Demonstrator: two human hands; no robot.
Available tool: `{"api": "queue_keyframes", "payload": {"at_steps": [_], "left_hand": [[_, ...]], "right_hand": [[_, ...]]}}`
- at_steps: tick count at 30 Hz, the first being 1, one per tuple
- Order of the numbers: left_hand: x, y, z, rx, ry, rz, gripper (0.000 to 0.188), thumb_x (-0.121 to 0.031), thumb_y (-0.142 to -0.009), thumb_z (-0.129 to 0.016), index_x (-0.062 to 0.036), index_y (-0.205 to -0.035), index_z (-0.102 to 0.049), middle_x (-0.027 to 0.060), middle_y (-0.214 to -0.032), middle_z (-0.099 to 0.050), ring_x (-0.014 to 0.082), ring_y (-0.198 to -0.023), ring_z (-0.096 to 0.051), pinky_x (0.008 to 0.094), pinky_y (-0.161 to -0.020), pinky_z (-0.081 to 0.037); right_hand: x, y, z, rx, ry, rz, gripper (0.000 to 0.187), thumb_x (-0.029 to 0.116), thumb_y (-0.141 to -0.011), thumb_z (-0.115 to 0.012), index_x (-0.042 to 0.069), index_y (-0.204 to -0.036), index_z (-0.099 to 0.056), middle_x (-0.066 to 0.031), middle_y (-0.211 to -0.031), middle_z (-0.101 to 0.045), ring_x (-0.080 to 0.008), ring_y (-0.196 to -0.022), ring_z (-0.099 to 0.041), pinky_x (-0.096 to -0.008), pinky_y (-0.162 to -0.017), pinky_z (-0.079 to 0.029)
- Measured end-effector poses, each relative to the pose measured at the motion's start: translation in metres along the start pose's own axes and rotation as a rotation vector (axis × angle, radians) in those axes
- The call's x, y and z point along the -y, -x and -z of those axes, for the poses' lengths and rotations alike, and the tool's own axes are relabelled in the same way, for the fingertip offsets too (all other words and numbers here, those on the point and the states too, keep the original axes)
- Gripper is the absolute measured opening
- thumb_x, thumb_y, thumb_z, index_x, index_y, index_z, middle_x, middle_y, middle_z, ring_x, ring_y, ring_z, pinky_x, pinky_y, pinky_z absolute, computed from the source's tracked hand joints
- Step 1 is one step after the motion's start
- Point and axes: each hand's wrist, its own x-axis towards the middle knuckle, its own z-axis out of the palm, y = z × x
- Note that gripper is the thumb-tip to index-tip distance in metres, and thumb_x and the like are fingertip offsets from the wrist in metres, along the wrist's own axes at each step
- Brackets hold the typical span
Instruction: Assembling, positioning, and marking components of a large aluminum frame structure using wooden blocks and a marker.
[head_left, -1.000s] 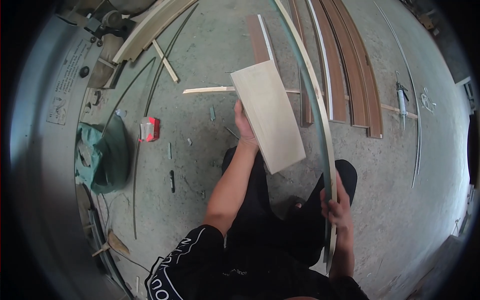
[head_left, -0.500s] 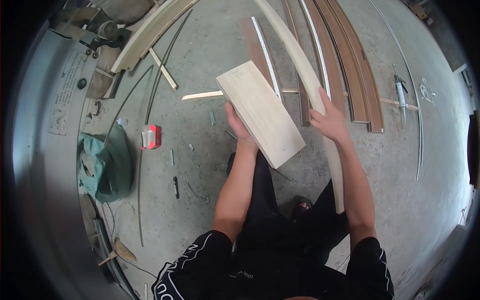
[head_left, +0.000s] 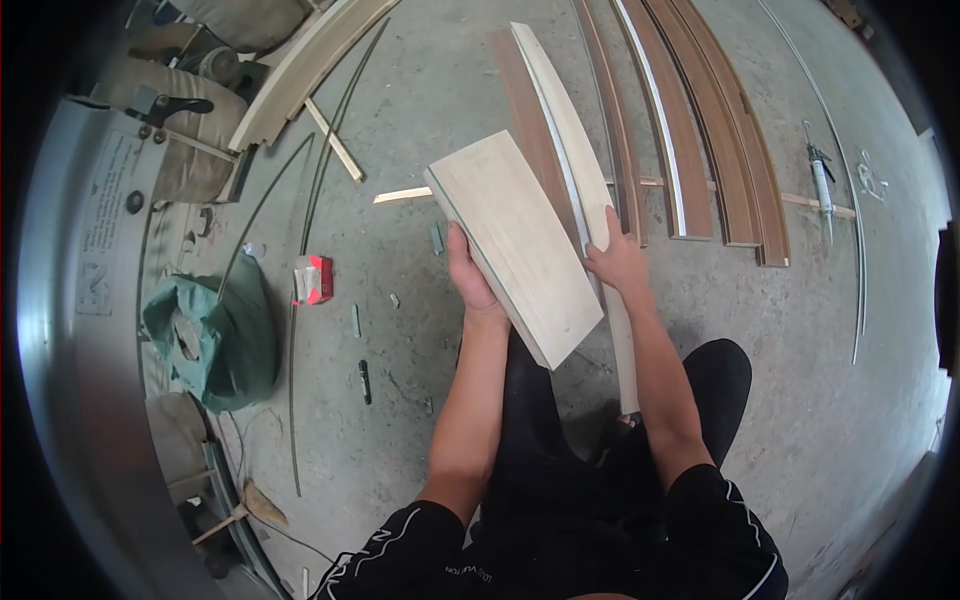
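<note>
My left hand (head_left: 468, 278) grips a pale rectangular wooden board (head_left: 515, 240) by its left edge and holds it tilted above the concrete floor. My right hand (head_left: 620, 262) is closed on a long, curved pale wooden strip (head_left: 565, 125) that runs from near my right knee up and away across the floor. The board partly covers the strip's middle. A brown curved strip (head_left: 520, 90) lies just left of the pale one.
Several brown curved mouldings (head_left: 700, 120) lie at the upper right, with a caulking gun (head_left: 822, 185) beyond them. A green bag (head_left: 215, 330), a small red box (head_left: 314, 279), a black marker (head_left: 365, 381), thin curved rods and scrap sticks lie on the left.
My right hand has slid up the curved strip from its lower end and swung it leftward beside the board. The board has shifted slightly left.
</note>
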Motion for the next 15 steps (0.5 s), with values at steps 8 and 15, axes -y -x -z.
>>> {"api": "queue_keyframes", "payload": {"at_steps": [8, 15], "left_hand": [[0.002, 0.012, 0.0, 0.085, 0.011, 0.09, 0.06, -0.048, -0.086, -0.045, -0.0034, -0.126, -0.042, 0.0135, -0.119, -0.052, 0.0256, -0.105, -0.052, 0.0374, -0.089, -0.043], [0.003, 0.012, -0.001, 0.091, -0.001, 0.109, 0.06, -0.048, -0.086, -0.045, -0.0037, -0.125, -0.042, 0.0133, -0.119, -0.052, 0.0258, -0.104, -0.053, 0.0375, -0.089, -0.043]], "right_hand": [[-0.028, -0.007, -0.057, 0.019, 0.001, -0.018, 0.082, 0.038, -0.072, -0.062, 0.025, -0.139, -0.017, -0.0249, -0.098, -0.053, -0.0423, -0.086, -0.059, -0.0491, -0.073, -0.048], [-0.051, -0.013, -0.105, -0.026, 0.054, -0.051, 0.086, 0.036, -0.072, -0.064, 0.023, -0.139, -0.012, -0.022, -0.102, -0.051, -0.0405, -0.085, -0.058, -0.0495, -0.072, -0.048]]}}
